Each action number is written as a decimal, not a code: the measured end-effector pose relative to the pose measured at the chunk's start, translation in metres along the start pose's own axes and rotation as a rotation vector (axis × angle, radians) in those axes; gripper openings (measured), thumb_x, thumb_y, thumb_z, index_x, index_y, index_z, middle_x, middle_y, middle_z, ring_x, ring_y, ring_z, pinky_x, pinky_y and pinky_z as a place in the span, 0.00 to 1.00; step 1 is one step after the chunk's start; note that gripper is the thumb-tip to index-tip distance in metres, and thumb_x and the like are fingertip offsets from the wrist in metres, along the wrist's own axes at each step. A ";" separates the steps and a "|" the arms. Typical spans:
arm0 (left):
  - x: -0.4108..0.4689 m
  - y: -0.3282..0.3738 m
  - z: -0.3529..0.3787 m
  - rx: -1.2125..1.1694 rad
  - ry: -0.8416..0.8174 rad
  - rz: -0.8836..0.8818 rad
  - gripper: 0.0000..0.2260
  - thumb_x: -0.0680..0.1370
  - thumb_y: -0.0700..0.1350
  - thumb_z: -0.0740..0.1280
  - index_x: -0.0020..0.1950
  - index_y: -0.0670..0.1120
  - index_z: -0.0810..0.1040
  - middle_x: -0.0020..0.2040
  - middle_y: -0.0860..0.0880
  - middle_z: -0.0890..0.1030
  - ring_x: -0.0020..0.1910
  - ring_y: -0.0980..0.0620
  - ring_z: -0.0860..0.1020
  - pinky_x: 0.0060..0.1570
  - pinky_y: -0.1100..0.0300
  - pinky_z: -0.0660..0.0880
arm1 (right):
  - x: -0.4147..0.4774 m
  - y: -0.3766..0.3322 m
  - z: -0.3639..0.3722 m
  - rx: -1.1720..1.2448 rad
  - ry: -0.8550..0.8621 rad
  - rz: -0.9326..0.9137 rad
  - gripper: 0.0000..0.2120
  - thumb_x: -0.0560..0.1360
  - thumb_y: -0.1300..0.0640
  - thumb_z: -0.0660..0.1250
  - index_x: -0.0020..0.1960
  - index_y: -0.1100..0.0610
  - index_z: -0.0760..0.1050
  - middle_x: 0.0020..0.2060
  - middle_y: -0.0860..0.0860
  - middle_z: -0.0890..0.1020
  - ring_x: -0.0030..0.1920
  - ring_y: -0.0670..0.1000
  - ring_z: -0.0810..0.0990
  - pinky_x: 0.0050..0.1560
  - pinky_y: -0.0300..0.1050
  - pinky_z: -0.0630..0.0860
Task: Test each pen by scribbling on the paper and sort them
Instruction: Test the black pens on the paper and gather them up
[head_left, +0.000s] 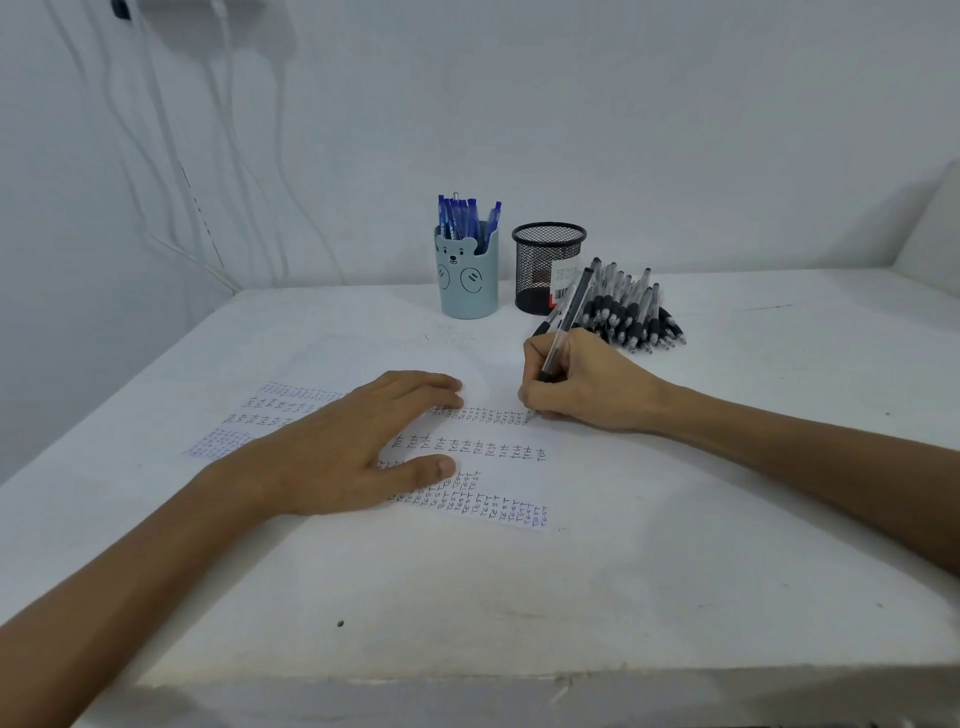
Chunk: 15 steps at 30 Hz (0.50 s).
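A: So where is the pen (567, 322)?
B: In the right hand (584, 387), fingers curled round it, tip on the paper (483, 432) at a row's end.
A: And the left hand (337, 447)?
B: Flat, fingers straight, pressing the paper. Black pens (631, 312) lie piled by the mesh cup (545, 260); blue pens (462, 218) stand in the bear cup (467, 286).

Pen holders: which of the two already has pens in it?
The blue bear cup on the left: blue pens stand in it. None stick out of the black mesh cup.
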<state>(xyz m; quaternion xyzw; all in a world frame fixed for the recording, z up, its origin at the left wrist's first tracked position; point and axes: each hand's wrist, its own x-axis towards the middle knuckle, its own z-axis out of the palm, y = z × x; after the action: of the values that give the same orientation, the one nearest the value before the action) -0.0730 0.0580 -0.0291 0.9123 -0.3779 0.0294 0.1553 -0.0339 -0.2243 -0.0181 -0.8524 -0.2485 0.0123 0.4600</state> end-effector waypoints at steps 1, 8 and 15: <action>0.000 0.000 0.000 -0.001 0.000 0.002 0.30 0.80 0.69 0.59 0.78 0.55 0.66 0.78 0.65 0.62 0.78 0.63 0.60 0.75 0.65 0.60 | 0.000 0.000 0.000 0.001 0.007 -0.001 0.12 0.73 0.64 0.72 0.34 0.54 0.75 0.31 0.62 0.81 0.30 0.51 0.75 0.35 0.47 0.71; 0.000 0.000 0.000 -0.006 0.001 0.001 0.30 0.80 0.68 0.59 0.78 0.55 0.66 0.78 0.64 0.62 0.78 0.64 0.60 0.72 0.73 0.57 | 0.000 0.001 0.001 -0.029 0.032 -0.008 0.11 0.73 0.64 0.72 0.35 0.55 0.75 0.30 0.58 0.82 0.30 0.51 0.77 0.36 0.48 0.74; -0.001 0.000 0.000 -0.008 0.006 -0.002 0.30 0.80 0.68 0.59 0.78 0.55 0.66 0.78 0.65 0.62 0.78 0.64 0.60 0.73 0.71 0.58 | -0.001 0.003 -0.001 -0.032 0.038 -0.007 0.09 0.73 0.64 0.72 0.36 0.57 0.76 0.29 0.55 0.82 0.29 0.50 0.77 0.35 0.47 0.74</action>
<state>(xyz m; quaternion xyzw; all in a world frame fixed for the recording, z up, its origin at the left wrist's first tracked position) -0.0735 0.0583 -0.0293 0.9118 -0.3769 0.0304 0.1602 -0.0332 -0.2262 -0.0198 -0.8588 -0.2429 -0.0097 0.4509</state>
